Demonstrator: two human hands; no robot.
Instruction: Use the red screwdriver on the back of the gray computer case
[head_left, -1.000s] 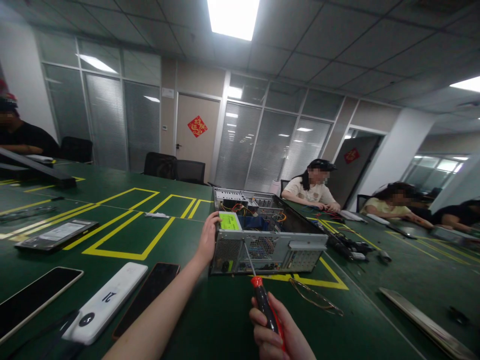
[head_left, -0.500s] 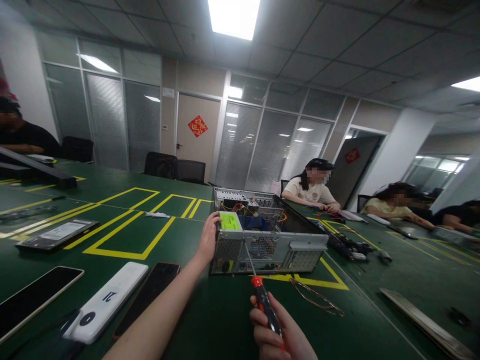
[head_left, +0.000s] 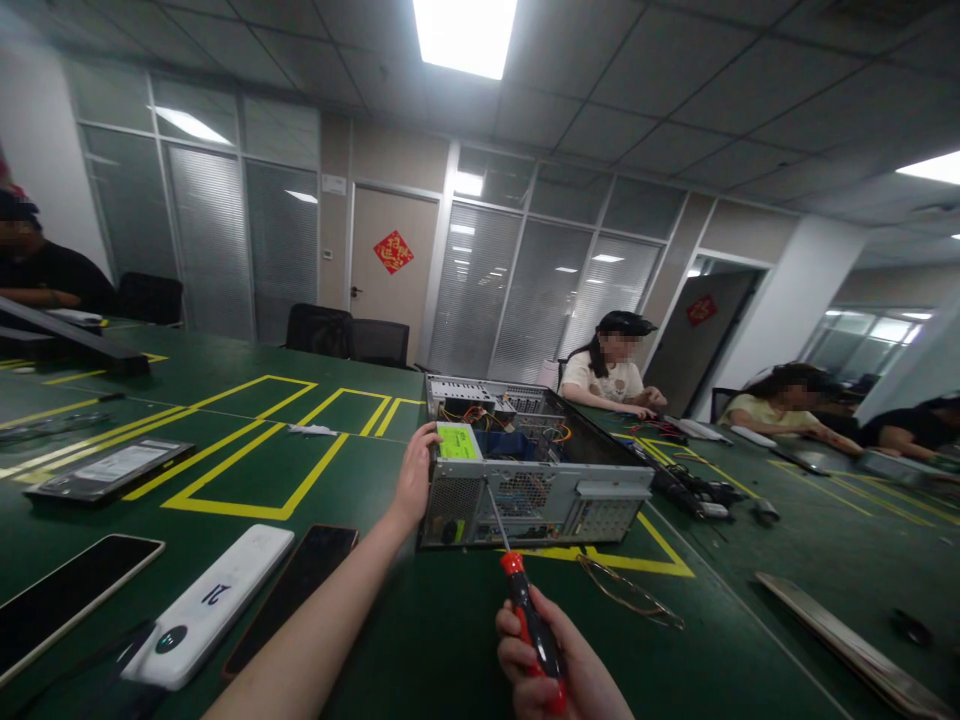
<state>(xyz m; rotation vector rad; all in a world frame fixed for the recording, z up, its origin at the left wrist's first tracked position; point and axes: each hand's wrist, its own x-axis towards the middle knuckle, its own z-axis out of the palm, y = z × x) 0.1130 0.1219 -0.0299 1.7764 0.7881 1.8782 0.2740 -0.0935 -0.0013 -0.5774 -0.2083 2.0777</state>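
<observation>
An open computer case (head_left: 615, 505) lies on the green table, its rear panel facing me. Against its left side my left hand (head_left: 414, 475) is closed on the upper edge, beside the power supply's yellow-green label (head_left: 459, 442). My right hand (head_left: 551, 655) grips a screwdriver (head_left: 534, 620) with a red and black handle. The shaft slants up and away to the rear panel, and its tip is at the panel just right of the power supply. Whether the tip sits in a screw is too small to tell. Wires and boards show inside the case.
Left are a hard drive (head_left: 112, 468), a white device marked 21 (head_left: 214, 605) and two phones, one dark (head_left: 296, 590), one pale-rimmed (head_left: 75, 595). Right lie glasses (head_left: 630, 590), a metal strip (head_left: 847, 640) and black cables (head_left: 697, 490). Co-workers (head_left: 607, 375) sit around the table.
The screwdriver handle has turned a little in my right hand, and the fingers have shifted on it. My left hand stays on the case. A co-worker across the table has moved their hands.
</observation>
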